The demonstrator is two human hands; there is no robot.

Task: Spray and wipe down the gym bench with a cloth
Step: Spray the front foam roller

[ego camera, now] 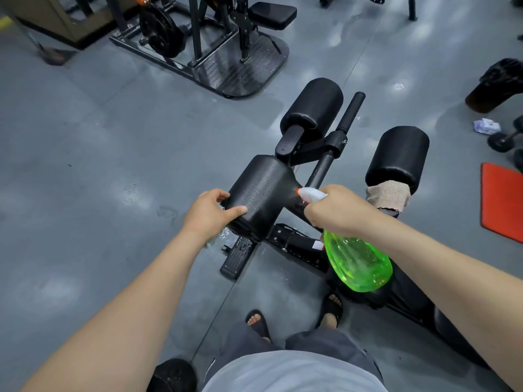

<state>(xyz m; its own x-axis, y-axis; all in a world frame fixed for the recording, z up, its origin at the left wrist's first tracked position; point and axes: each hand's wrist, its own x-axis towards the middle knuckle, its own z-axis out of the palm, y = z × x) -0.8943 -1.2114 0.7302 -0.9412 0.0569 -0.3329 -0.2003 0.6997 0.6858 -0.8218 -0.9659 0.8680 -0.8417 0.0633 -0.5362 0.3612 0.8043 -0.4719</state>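
The black gym bench stands in front of me, showing several padded rollers and a metal frame (294, 244). My left hand (210, 212) grips the near-left roller pad (261, 196), thumb on top and fingers round its end. My right hand (336, 209) holds a green spray bottle (358, 264) by its white trigger head, the orange nozzle (298, 191) pointing at that pad. Droplets show on the pad's surface. A beige cloth (389, 195) lies draped over the near end of the right roller pad (397, 154).
A black bar (343, 128) sticks up from the bench between the far rollers. A weight machine with plates (203, 43) stands behind on the grey floor. An orange mat (502, 205), dumbbells (506, 140) and crumpled paper (486, 127) lie to the right. My sandalled feet (257, 323) stand by the frame.
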